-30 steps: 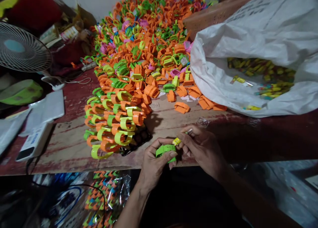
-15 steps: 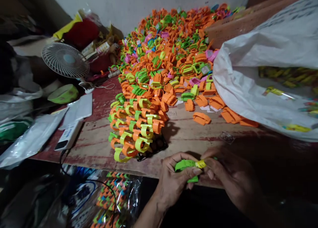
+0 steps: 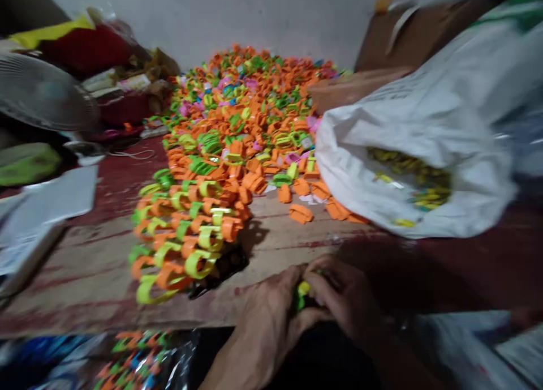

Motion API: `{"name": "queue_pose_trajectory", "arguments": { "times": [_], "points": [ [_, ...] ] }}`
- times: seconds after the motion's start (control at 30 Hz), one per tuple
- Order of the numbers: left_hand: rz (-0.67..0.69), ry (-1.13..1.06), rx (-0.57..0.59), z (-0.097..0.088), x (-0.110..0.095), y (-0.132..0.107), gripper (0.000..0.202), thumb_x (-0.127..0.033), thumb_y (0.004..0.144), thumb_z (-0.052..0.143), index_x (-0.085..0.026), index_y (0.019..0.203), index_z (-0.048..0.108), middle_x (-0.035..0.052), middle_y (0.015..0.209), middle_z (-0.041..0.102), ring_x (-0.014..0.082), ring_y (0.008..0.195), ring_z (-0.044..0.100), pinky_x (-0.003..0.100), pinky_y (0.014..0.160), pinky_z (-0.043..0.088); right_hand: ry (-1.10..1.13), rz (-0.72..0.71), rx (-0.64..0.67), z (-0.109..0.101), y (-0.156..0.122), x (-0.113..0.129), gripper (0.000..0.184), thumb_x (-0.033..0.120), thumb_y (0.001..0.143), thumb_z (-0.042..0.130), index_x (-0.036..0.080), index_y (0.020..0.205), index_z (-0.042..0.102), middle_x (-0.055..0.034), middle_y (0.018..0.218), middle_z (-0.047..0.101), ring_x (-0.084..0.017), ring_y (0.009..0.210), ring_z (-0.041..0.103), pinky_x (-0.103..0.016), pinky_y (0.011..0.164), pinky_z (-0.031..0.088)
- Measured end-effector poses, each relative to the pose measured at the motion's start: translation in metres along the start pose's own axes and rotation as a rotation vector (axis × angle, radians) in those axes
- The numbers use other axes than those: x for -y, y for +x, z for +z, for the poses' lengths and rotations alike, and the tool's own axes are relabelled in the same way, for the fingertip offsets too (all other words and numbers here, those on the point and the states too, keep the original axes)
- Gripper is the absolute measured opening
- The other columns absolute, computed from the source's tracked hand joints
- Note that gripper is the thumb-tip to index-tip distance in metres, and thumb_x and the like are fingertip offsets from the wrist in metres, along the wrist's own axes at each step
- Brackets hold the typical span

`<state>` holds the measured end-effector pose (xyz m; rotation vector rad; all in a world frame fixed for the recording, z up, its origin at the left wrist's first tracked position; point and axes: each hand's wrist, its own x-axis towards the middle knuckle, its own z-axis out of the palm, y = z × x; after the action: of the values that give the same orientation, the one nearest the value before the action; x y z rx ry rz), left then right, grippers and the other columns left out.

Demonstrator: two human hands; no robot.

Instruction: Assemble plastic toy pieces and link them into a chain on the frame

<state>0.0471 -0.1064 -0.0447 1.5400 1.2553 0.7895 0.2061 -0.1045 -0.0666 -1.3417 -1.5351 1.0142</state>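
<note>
The picture is smeared by motion. My left hand (image 3: 267,316) and my right hand (image 3: 345,296) are pressed together at the near edge of the wooden table (image 3: 97,265). Between their closed fingers shows a small green plastic band with a yellow piece (image 3: 302,294); most of it is hidden. Just left of my hands stands a neat stack of orange and lime bands (image 3: 182,237). Behind it spreads a big heap of loose orange, green and pink bands (image 3: 241,112).
A white sack (image 3: 407,129) with yellow pieces inside lies open at the right. A fan (image 3: 42,95), a green object and white packets sit at the left. A clear bag of bands (image 3: 139,359) hangs below the table edge. Cardboard boxes (image 3: 356,87) stand at the back right.
My view has swung and blurred. My hands have closed tighter round the green band, which showed clearly before and is now mostly covered.
</note>
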Motion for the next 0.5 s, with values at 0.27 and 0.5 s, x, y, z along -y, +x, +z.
{"name": "queue_pose_trajectory", "arguments": {
  "times": [0.27,0.5],
  "points": [
    [0.002,-0.255,-0.106,0.003,0.0,0.014,0.016,-0.04,0.081,0.071,-0.027,0.088,0.077,0.005,0.088,0.077,0.0282,0.081,0.07,0.033,0.075,0.054,-0.27,-0.138,-0.068,-0.047,0.025,-0.001,0.022,0.038,0.096,0.051,0.023,0.091,0.067,-0.0015,0.07,0.065,-0.017,0.066,0.06,-0.027,0.063,0.049],
    [-0.022,-0.516,-0.143,0.005,0.0,0.059,0.039,-0.049,0.075,0.078,-0.016,0.095,0.074,0.0117,0.096,0.076,0.0261,0.09,0.07,0.029,0.075,0.053,-0.615,-0.273,-0.131,-0.061,0.098,-0.003,0.024,0.022,0.094,0.044,0.018,0.088,0.066,-0.0087,0.087,0.07,-0.023,0.084,0.065,-0.033,0.076,0.048]
  ]
}}
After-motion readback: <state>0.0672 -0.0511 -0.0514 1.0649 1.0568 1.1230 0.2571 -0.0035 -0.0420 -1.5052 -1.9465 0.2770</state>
